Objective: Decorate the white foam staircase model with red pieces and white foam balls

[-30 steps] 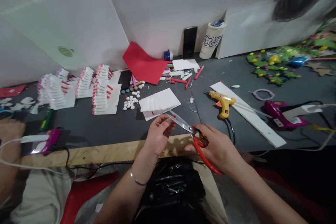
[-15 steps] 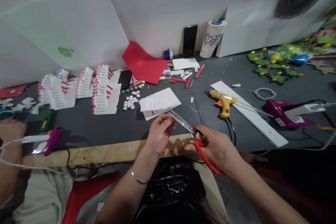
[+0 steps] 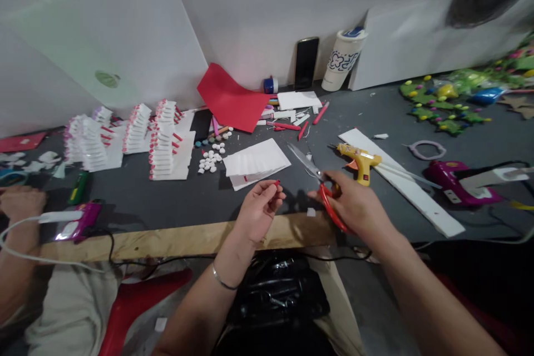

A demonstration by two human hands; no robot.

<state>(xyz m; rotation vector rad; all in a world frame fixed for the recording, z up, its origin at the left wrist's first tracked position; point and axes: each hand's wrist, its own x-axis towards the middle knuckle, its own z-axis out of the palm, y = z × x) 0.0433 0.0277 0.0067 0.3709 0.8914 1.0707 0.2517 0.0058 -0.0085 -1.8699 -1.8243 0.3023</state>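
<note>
Between thumb and fingertips, my left hand pinches a small red piece above the table's front edge. My right hand grips red-handled scissors, whose blades point forward and left over the dark tabletop. Just beyond my left hand lies a white folded paper piece with overlapping strips and a red bit at its near side. Small white round pieces are scattered to its left. A tiny white scrap rests near the wooden edge, between my hands.
A yellow glue gun lies on a long white strip at right. Finished-looking white pieces with red tips stand at left. Behind are red paper, a phone and a cup. Another person's hand rests far left.
My right hand has moved the scissors right, away from my left hand. A white scrap now shows on the table edge. My left hand keeps its pinch.
</note>
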